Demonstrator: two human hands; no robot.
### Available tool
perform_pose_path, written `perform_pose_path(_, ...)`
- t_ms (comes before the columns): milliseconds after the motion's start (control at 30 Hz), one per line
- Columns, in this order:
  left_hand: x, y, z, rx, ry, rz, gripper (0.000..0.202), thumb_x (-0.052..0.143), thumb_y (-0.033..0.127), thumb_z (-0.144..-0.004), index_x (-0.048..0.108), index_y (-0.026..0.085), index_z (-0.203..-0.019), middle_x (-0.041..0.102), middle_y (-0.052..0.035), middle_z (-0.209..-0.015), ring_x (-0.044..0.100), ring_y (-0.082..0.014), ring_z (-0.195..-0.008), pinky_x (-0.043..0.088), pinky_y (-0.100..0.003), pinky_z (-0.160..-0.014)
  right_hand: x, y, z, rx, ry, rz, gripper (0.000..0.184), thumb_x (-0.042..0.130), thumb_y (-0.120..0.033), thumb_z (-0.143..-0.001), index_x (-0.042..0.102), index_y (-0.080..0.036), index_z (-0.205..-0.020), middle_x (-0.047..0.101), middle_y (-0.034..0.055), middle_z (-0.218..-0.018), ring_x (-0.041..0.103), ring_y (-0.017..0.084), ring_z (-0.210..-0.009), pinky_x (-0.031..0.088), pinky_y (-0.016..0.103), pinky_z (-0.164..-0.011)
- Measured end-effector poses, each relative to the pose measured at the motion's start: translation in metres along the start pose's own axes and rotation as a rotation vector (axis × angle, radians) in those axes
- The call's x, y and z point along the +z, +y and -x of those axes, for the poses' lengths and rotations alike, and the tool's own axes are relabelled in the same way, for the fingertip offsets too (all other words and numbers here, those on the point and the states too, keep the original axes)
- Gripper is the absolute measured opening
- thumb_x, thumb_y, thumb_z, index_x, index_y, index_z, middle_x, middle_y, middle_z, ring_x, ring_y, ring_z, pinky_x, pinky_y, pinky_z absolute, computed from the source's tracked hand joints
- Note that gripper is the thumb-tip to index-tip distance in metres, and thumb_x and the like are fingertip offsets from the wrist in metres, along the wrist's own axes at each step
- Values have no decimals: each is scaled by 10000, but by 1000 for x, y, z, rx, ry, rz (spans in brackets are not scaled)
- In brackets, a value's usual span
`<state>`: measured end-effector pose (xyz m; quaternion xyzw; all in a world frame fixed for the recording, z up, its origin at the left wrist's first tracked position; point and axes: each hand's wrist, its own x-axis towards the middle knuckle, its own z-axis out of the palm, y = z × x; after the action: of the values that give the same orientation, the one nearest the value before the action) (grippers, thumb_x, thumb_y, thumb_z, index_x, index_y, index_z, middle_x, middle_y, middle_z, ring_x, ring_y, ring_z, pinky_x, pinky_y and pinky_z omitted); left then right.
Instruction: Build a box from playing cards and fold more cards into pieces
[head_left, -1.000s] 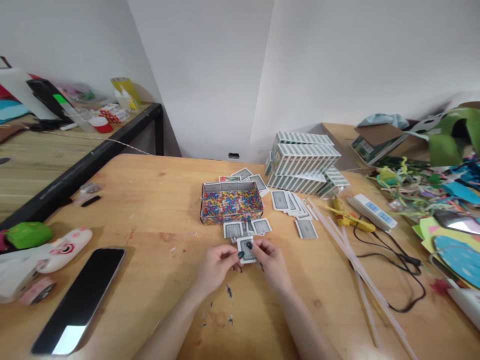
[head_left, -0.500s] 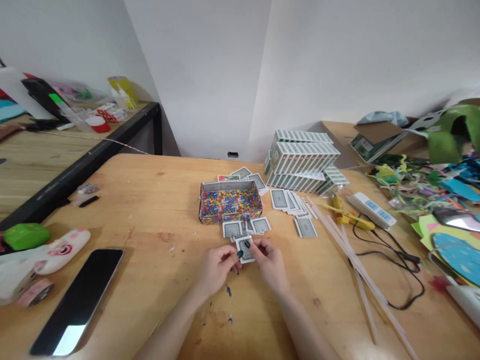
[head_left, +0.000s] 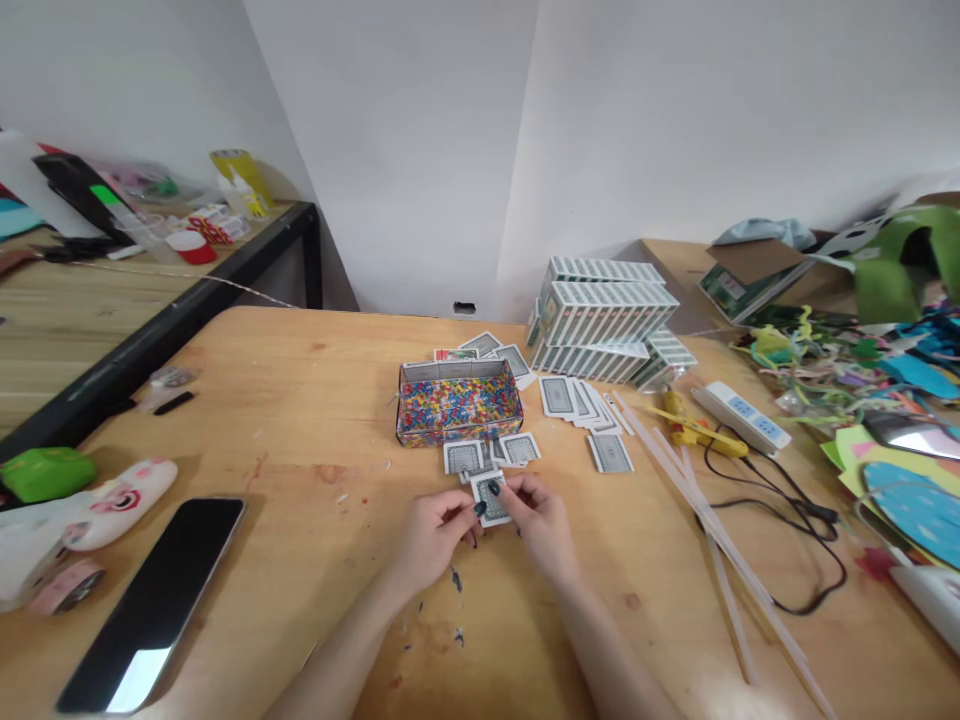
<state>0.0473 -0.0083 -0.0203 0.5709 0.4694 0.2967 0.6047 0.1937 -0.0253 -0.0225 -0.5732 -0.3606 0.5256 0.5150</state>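
Note:
Both hands meet over the wooden table (head_left: 315, 400), pinching one small playing card (head_left: 491, 500) with a grey patterned back. My left hand (head_left: 435, 535) grips its left edge with thumb and forefinger. My right hand (head_left: 538, 520) holds the right edge, fingers curled. Just beyond the card lie a few more face-down cards (head_left: 487, 455), and behind those stands an open box (head_left: 459, 402) covered in multicoloured print.
Stacked card packs (head_left: 604, 320) sit at the back, with spread cards (head_left: 581, 400) before them. A yellow glue gun (head_left: 694, 430), glue sticks (head_left: 720, 545), a power strip (head_left: 739, 415) and black cable lie right. A phone (head_left: 154, 600) and tape dispenser (head_left: 90, 510) lie left.
Nothing but a slight camera shift; both hands keep the same hold on the card.

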Motion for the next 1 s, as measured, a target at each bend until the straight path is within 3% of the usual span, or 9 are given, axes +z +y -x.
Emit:
perform_pose_path(200, -1, 1, 1, -3, -34, 71, 189, 525, 259, -757, 620, 153, -632, 605, -10, -573, 540, -121, -511, 426, -215, -528, 0, 1, 0, 112, -34, -103, 285, 677, -412, -632, 562, -153, -602, 456, -59, -456, 311, 55, -401, 205, 195, -393)
perform_pose_path(567, -4, -1, 1, -16, -86, 143, 181, 538, 274, -761, 591, 134, -659, 597, -11, -575, 529, -110, -499, 428, -219, -521, 3, 4, -1, 226, -82, -346, 258, 724, -346, -583, 553, -154, -561, 440, -62, -442, 300, 45, -399, 188, 187, -381)
perform_pose_path(767, -3, 1, 4, 137, 8, -167, 208, 488, 231, -784, 518, 155, -593, 491, 28, -541, 459, -94, -519, 354, -198, -511, 1, 5, -2, 201, -102, -302, 247, 715, -367, -601, 600, -158, -667, 483, -50, -517, 289, 38, -405, 200, 183, -378)
perform_pose_path(900, -2, 3, 4, 304, 59, -432, 185, 456, 195, -793, 503, 164, -616, 468, 25, -581, 445, -100, -562, 332, -206, -534, -2, 4, -4, 91, -78, -204, 289, 711, -362, -612, 574, -180, -789, 532, -35, -654, 346, 48, -438, 251, 183, -386)
perform_pose_path(1000, -3, 2, 3, 414, 117, -623, 209, 418, 185, -814, 484, 167, -616, 458, 14, -592, 448, -116, -592, 327, -221, -544, -3, 4, -4, -16, 0, -86, 277, 695, -365, -638, 487, -191, -698, 451, -68, -561, 357, 60, -436, 267, 185, -394)
